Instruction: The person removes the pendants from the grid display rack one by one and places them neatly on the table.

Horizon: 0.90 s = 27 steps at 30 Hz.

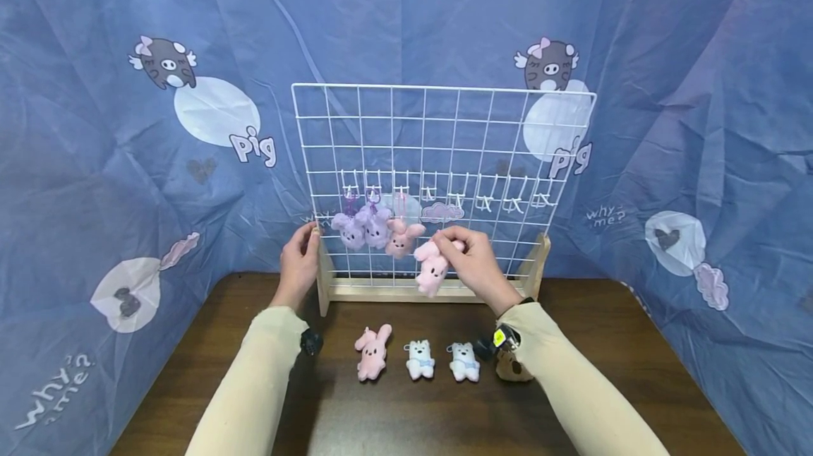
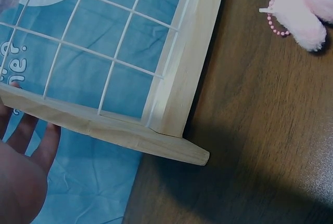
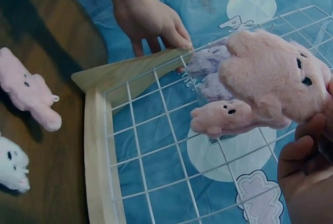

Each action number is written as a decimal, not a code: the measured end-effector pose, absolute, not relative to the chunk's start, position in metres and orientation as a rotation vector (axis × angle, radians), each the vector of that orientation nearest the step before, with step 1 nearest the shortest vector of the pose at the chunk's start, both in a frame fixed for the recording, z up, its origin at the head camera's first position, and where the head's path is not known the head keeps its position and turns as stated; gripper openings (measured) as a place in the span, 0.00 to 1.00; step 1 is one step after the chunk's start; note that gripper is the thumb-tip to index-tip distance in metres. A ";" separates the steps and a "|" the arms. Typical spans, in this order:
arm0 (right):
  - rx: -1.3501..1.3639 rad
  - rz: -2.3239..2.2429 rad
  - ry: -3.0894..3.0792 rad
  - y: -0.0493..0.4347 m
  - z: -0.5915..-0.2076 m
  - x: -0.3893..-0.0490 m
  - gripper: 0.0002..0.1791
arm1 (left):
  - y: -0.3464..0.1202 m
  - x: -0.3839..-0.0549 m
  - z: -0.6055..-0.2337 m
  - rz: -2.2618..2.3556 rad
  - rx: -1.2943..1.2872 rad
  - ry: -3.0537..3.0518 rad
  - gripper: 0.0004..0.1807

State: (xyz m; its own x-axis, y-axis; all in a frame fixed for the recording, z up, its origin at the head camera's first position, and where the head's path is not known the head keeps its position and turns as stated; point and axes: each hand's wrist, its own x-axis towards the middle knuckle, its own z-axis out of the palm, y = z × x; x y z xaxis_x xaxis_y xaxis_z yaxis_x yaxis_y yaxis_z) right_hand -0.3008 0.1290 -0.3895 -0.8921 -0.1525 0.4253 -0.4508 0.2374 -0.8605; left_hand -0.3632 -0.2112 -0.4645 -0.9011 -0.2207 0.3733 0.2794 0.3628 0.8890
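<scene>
Pink plush toy (image 1: 433, 274) is pinched in the right hand (image 1: 475, 262), in front of a wire grid (image 1: 444, 89). The left hand (image 1: 298, 262) grips the grid's wooden stand (image 1: 324, 279). Between the hands hang two purple toys (image 1: 376, 227) and a pink bunny (image 1: 400, 241); below them, another pink bunny (image 1: 371, 355) and two white bears (image 1: 420, 361) lie on the worktop (image 1: 336, 417).

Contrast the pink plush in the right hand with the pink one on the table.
The held plush is pinched by the right hand; the table plush lies untouched. The held plush is raised before the grid; the table plush rests on the tabletop. Both are pink with dark eyes.
</scene>
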 end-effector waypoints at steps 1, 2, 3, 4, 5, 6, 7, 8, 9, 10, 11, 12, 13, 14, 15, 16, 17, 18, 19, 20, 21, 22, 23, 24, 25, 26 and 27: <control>0.568 1.719 -2.268 0.130 -0.390 -0.300 0.12 | -0.211 -0.363 -0.465 -1.556 -0.050 -2.199 0.22; 0.571 1.731 -2.277 0.132 -0.391 -0.298 0.12 | -0.211 -0.364 -0.465 -1.557 -0.049 -2.199 0.22; 0.574 1.744 -2.287 0.133 -0.392 -0.296 0.13 | -0.211 -0.364 -0.465 -1.555 -0.050 -2.200 0.22; 0.579 1.752 -2.292 0.134 -0.393 -0.295 0.13 | -0.211 -0.364 -0.465 -1.557 -0.052 -2.198 0.22; 0.579 1.756 -2.297 0.136 -0.395 -0.293 0.13 | -0.211 -0.364 -0.465 -1.557 -0.053 -2.199 0.22; 0.580 1.762 -2.303 0.138 -0.396 -0.292 0.13 | -0.211 -0.364 -0.465 -1.560 -0.055 -2.197 0.22; 0.582 1.763 -2.310 0.139 -0.398 -0.290 0.13 | -0.212 -0.363 -0.465 -1.560 -0.056 -2.197 0.22; 0.584 1.753 -2.317 0.141 -0.399 -0.289 0.12 | -0.212 -0.363 -0.465 -1.564 -0.057 -2.196 0.22; 0.586 1.739 -2.324 0.143 -0.401 -0.288 0.12 | -0.212 -0.363 -0.465 -1.564 -0.059 -2.197 0.22; 0.590 1.724 -2.333 0.145 -0.403 -0.286 0.11 | -0.212 -0.363 -0.465 -1.566 -0.060 -2.197 0.22; 0.595 1.718 -2.341 0.146 -0.404 -0.284 0.11 | -0.212 -0.363 -0.465 -1.566 -0.060 -2.199 0.22; 0.604 1.715 -2.346 0.148 -0.406 -0.283 0.11 | -0.212 -0.363 -0.465 -1.565 -0.060 -2.201 0.22; 0.615 1.708 -2.354 0.150 -0.408 -0.282 0.10 | -0.212 -0.363 -0.464 -1.564 -0.059 -2.204 0.22; 0.624 1.705 -2.358 0.151 -0.410 -0.281 0.10 | -0.212 -0.363 -0.464 -1.562 -0.059 -2.206 0.22; 0.634 1.705 -2.366 0.153 -0.412 -0.280 0.10 | -0.212 -0.363 -0.464 -1.557 -0.061 -2.206 0.22; 0.647 1.713 -2.375 0.154 -0.414 -0.278 0.10 | -0.212 -0.364 -0.464 -1.554 -0.062 -2.207 0.22; 0.659 1.718 -2.381 0.156 -0.417 -0.277 0.09 | -0.212 -0.364 -0.464 -1.551 -0.061 -2.210 0.22; 0.675 1.715 -2.391 0.158 -0.419 -0.276 0.09 | -0.213 -0.364 -0.464 -1.548 -0.061 -2.212 0.22; 0.685 1.709 -2.408 0.159 -0.422 -0.275 0.09 | -0.213 -0.364 -0.464 -1.546 -0.062 -2.211 0.22; 0.697 1.716 -2.418 0.161 -0.424 -0.273 0.09 | -0.213 -0.364 -0.464 -1.545 -0.063 -2.210 0.22; 0.709 1.711 -2.433 0.163 -0.426 -0.272 0.09 | -0.213 -0.365 -0.464 -1.546 -0.063 -2.210 0.22; 0.715 1.706 -2.447 0.166 -0.429 -0.270 0.09 | -0.213 -0.365 -0.465 -1.549 -0.061 -2.210 0.22; 0.719 1.692 -2.462 0.168 -0.432 -0.269 0.08 | -0.213 -0.365 -0.465 -1.548 -0.058 -2.214 0.22; 0.718 1.687 -2.478 0.170 -0.435 -0.268 0.08 | -0.213 -0.364 -0.465 -1.551 -0.055 -2.213 0.22; 0.712 1.686 -2.492 0.172 -0.438 -0.267 0.09 | -0.213 -0.364 -0.464 -1.553 -0.054 -2.212 0.22; 0.715 1.690 -2.498 0.175 -0.441 -0.265 0.09 | -0.213 -0.364 -0.464 -1.556 -0.052 -2.214 0.22; 0.712 1.688 -2.511 0.177 -0.444 -0.264 0.09 | -0.212 -0.364 -0.464 -1.557 -0.051 -2.214 0.22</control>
